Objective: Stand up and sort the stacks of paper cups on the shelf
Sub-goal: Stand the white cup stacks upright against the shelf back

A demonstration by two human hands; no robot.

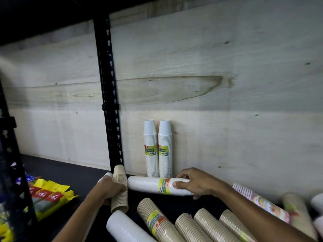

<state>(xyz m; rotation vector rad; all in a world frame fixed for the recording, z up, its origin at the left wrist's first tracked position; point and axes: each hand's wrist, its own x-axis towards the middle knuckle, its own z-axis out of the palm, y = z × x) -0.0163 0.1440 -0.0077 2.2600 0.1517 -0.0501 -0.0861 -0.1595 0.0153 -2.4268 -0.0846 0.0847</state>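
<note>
At six o'clock, five brown sleeves and one white sleeve (125,227) lie flat on the shelf (83,173), unsorted. My left hand (110,187) grips a brown stack (119,188) upright at nine; my right hand (194,183) clasps a lying white stack (148,185). At twelve, two white stacks (158,149) stand against the plywood wall (227,84), probably the white group.
</note>
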